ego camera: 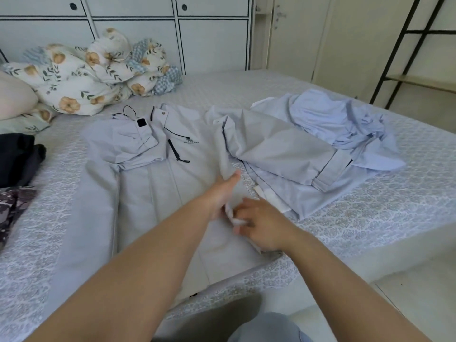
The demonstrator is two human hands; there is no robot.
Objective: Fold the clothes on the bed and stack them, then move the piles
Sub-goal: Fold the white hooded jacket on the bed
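Grey jacket point(158, 183) lengthwise on bed point(370, 218), collar away.

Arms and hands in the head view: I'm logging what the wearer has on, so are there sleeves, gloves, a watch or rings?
Both forearms are bare as far as the frame shows, with no sleeves in view. The left hand and right hand wear no gloves, and neither wrist shows a watch or band. No rings are visible, though some fingers are hidden by fabric.
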